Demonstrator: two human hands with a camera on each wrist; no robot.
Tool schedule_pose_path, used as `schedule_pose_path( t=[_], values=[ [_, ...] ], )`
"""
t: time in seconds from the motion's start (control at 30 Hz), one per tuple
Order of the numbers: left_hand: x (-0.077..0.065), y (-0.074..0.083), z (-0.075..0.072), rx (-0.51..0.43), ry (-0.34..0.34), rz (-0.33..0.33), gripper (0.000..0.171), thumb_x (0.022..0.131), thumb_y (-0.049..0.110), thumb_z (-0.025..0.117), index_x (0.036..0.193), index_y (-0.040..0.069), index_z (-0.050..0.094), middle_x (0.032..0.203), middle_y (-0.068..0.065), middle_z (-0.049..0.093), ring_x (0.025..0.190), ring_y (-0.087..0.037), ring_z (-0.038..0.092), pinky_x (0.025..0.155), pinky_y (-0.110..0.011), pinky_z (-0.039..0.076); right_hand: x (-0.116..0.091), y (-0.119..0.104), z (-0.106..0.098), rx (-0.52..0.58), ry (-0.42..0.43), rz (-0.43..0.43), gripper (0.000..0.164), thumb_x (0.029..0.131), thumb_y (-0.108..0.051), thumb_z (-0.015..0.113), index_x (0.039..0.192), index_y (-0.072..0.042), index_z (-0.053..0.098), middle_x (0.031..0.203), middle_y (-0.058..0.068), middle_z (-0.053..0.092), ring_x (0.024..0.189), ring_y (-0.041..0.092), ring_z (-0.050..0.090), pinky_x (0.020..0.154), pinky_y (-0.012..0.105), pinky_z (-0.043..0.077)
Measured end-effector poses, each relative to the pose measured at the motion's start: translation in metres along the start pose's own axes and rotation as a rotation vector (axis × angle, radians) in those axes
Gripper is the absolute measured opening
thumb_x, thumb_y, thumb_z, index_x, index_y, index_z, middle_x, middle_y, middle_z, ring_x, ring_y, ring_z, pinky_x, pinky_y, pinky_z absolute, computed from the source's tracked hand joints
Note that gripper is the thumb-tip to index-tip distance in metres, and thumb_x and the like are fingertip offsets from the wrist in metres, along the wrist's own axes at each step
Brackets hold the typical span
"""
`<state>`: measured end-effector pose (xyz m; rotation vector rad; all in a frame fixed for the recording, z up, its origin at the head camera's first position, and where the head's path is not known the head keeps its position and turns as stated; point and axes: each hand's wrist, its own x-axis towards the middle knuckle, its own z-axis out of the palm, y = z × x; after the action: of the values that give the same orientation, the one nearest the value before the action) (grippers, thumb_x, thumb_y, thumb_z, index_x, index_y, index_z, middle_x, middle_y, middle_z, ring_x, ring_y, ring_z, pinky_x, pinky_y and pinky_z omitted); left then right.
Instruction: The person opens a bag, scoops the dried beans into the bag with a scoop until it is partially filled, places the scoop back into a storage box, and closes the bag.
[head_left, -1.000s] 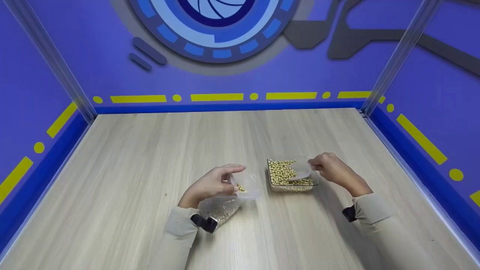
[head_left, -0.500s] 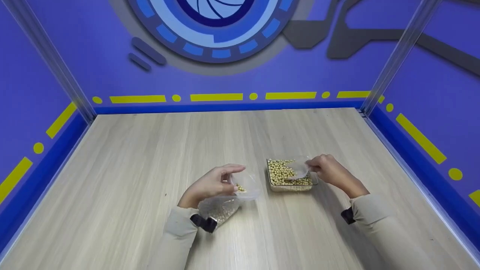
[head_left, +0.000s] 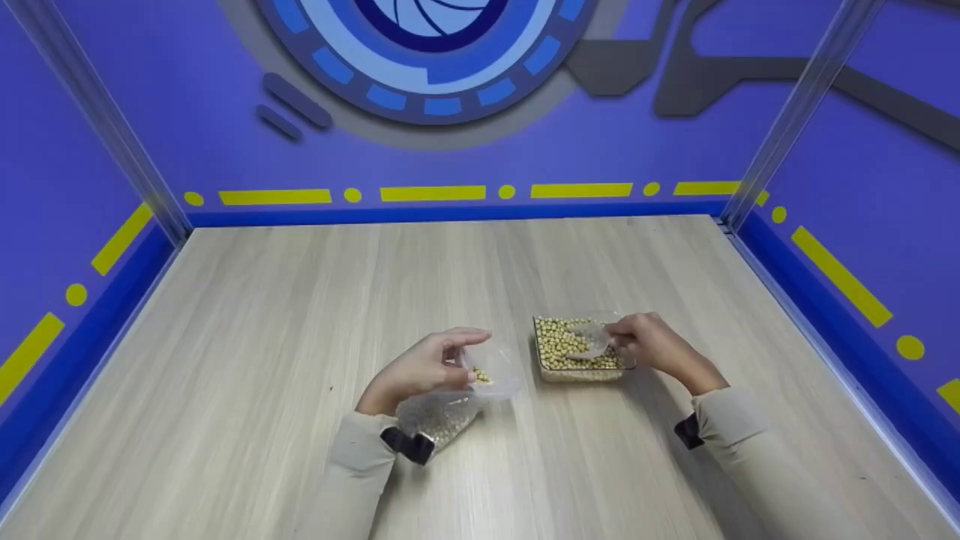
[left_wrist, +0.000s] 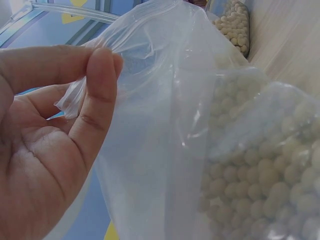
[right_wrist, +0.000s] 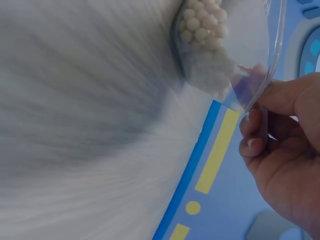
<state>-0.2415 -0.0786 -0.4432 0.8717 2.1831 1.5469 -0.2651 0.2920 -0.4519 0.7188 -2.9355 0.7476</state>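
Note:
My left hand [head_left: 420, 369] pinches the mouth of a clear plastic bag [head_left: 439, 418] between thumb and fingers. Round pale-yellow beans [left_wrist: 260, 185], which look like soybeans, fill the bag's lower part in the left wrist view. A clear rectangular container [head_left: 581, 376] of the same beans [head_left: 553, 346] stands on the table to the right of the bag. My right hand [head_left: 660, 346] grips a translucent scoop [head_left: 598, 339] by its end at the container's right side. The scoop's front edge is down among the beans, and the fingers cover its handle.
The wooden table [head_left: 300, 300] reaches back to a blue-purple wall [head_left: 480, 169] with yellow markings. Side walls with metal corner posts [head_left: 795, 105] enclose it on the left and right.
My right hand has moved slightly left and down, carrying the scoop further into the beans. The left hand and the bag have stayed in place.

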Motion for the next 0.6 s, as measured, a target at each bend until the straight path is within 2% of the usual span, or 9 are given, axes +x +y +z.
schedule_pose_path(
  t=[0.1,0.2,0.3,0.4,0.5,0.6],
  values=[
    [-0.0005,0.0003,-0.0007,0.019,0.008,0.005,0.061,0.078,-0.003,0.06,0.138,-0.001,0.049,0.142,-0.018,0.047,0.075,-0.007,0.048,0.065,-0.015,0.045,0.0017,-0.0014,0.0014,0.011,-0.015,0.01,0.022,0.087,0.006,0.061,0.107,0.01,0.069,0.094,0.022,0.071,0.067,0.015,0.059,0.052,0.024,0.041],
    [-0.0004,0.0005,-0.0008,0.024,0.007,0.005,0.061,0.078,-0.003,0.06,0.138,-0.001,0.049,0.143,-0.018,0.047,0.076,-0.008,0.048,0.066,-0.016,0.045,0.0033,-0.0028,0.0007,0.002,-0.042,0.012,0.013,0.088,0.004,0.06,0.093,0.006,0.072,0.077,0.013,0.068,0.059,0.009,0.047,0.052,0.022,0.036],
    [-0.0004,0.0007,-0.0013,0.024,0.005,0.011,0.061,0.078,-0.003,0.06,0.138,-0.002,0.049,0.142,-0.019,0.046,0.076,-0.008,0.048,0.066,-0.016,0.046,0.0048,-0.0047,-0.0024,0.012,-0.112,0.028,0.013,0.091,0.002,0.059,0.081,0.0,0.067,0.063,0.002,0.052,0.056,0.008,0.037,0.05,0.023,0.034],
    [-0.0005,0.0008,-0.0018,0.023,0.004,0.01,0.061,0.078,-0.003,0.061,0.138,-0.002,0.049,0.142,-0.018,0.047,0.076,-0.008,0.048,0.067,-0.016,0.046,0.0062,-0.0054,-0.0054,0.0,-0.171,0.029,0.017,0.091,0.001,0.058,0.075,0.0,0.061,0.06,-0.004,0.039,0.055,0.008,0.034,0.049,0.022,0.034],
    [-0.0004,0.0015,-0.0022,0.022,0.003,0.005,0.06,0.079,-0.003,0.061,0.138,-0.002,0.049,0.142,-0.017,0.047,0.076,-0.009,0.048,0.067,-0.016,0.046,0.0068,-0.0041,-0.0067,-0.032,-0.182,-0.009,0.019,0.091,0.003,0.058,0.072,-0.001,0.058,0.059,-0.003,0.042,0.055,0.007,0.035,0.049,0.021,0.034],
    [-0.0004,0.0012,-0.0022,0.025,0.003,0.003,0.061,0.079,-0.003,0.061,0.138,-0.002,0.049,0.143,-0.018,0.047,0.076,-0.009,0.048,0.066,-0.016,0.045,0.0062,-0.0014,-0.0062,-0.047,-0.164,-0.053,0.02,0.089,0.005,0.059,0.07,-0.001,0.057,0.061,0.003,0.051,0.056,0.007,0.037,0.049,0.021,0.035]
  ],
)
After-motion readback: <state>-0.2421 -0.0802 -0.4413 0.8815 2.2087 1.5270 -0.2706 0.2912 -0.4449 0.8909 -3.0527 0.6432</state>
